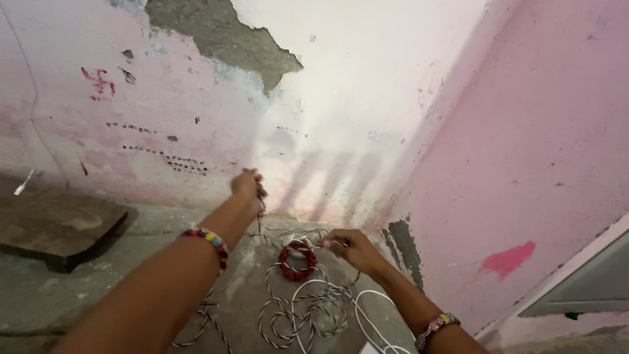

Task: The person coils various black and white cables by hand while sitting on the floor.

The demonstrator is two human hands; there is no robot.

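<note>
Stretching forward, left hand (247, 185) grips twisted wire (262, 208); right hand (352, 249) pinches it lower.

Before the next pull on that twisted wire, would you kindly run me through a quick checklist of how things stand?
1. Left hand closed on the twisted wire, raised before the wall: ok.
2. Right hand low, pinching a strand beside the red coil: ok.
3. Wire between the hands free of snags: cannot tell, blurred.
4. Black-and-white wire on the floor lies in overlapping loops: not ok.
5. White cable crosses the loops: not ok.
</note>
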